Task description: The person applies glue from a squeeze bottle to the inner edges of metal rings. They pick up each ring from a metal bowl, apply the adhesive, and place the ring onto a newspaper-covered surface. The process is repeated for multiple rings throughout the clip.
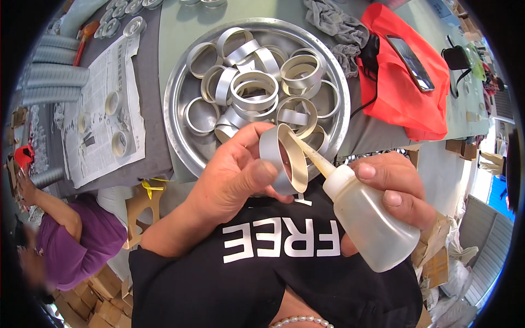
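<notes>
My left hand [232, 177] is closed round a silver metal ring [269, 147] with a cream-coloured inside, tilted so its opening turns to the right. In my right hand [395, 188] is a translucent squeeze bottle [377, 232] with a white collar and a long yellowish nozzle. The nozzle's tip reaches the upper rim of the ring; whether it touches, I cannot tell. Just beyond my hands stands a round metal tray [174, 117] heaped with several similar rings [254, 90].
Newspaper [101, 145] with a few rings lies at the left, near stacked silver discs [54, 82]. At the right, a phone [410, 63] rests on red cloth [394, 112], beside a grey rag [336, 24]. A co-worker in purple [82, 235] is at the far left.
</notes>
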`<state>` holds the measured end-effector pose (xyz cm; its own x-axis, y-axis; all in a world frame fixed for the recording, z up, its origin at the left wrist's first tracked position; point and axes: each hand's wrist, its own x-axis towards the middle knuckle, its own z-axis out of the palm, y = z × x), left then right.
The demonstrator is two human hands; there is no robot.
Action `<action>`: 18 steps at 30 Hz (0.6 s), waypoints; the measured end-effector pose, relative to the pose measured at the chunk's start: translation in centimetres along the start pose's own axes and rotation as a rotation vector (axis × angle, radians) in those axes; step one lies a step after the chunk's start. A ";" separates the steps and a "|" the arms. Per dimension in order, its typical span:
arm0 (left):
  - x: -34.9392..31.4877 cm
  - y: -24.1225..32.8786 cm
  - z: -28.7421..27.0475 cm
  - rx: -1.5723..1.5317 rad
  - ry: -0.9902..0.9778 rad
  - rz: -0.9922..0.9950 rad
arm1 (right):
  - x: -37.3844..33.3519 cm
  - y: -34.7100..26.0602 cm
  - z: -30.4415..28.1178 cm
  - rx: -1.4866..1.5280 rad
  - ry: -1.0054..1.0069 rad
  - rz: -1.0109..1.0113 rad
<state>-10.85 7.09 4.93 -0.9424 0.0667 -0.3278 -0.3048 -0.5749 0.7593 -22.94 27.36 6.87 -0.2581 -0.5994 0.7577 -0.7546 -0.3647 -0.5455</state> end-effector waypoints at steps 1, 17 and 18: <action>0.0 0.1 -0.1 -0.106 0.030 -0.020 | -0.3 -0.6 -0.8 -0.012 -0.066 0.060; 1.9 -0.4 -1.4 1.021 -0.056 1.122 | -2.4 0.9 -0.1 0.179 0.307 0.423; 2.0 -0.3 -1.5 1.042 -0.056 1.166 | -2.6 1.3 0.4 0.192 0.391 0.446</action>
<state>-12.42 6.16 3.20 -0.7136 0.0467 0.6990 0.6345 0.4659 0.6167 -23.01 28.19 4.04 -0.7525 -0.4315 0.4976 -0.4109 -0.2829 -0.8667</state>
